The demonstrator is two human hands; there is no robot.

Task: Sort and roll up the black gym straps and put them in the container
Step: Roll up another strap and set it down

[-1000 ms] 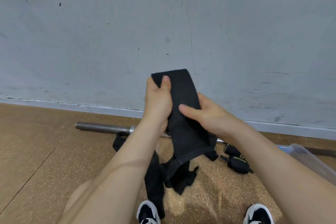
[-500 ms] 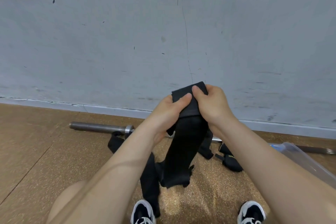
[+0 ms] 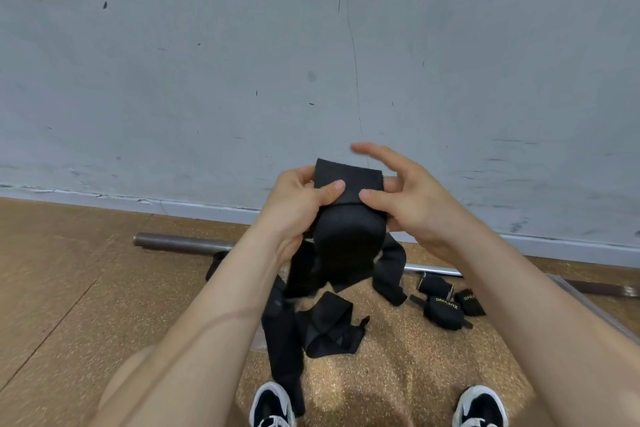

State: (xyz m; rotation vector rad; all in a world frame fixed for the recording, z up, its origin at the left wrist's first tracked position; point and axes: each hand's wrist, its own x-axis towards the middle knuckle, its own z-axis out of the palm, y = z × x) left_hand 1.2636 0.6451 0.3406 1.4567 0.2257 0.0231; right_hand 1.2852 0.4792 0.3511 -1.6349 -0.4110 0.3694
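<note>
Strap clamped in left hand grip, right hand grip, roll lettered XUEYING

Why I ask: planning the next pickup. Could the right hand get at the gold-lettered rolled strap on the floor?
Probably, once freed: right hand and left hand both hold the black strap being rolled, but nothing blocks the gold-lettered roll.

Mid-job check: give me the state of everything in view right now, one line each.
held strap: top end folded into a started roll, tail hanging down.
left hand: grips the roll, thumb on its front.
right hand: pinches the roll's right edge, index finger lifted.
loose straps: unrolled, heaped on the floor.
rolled wraps: rolled, lying on the floor.
container: only a clear edge shows; contents cannot be told.
barbell: lying flat on the floor.
</note>
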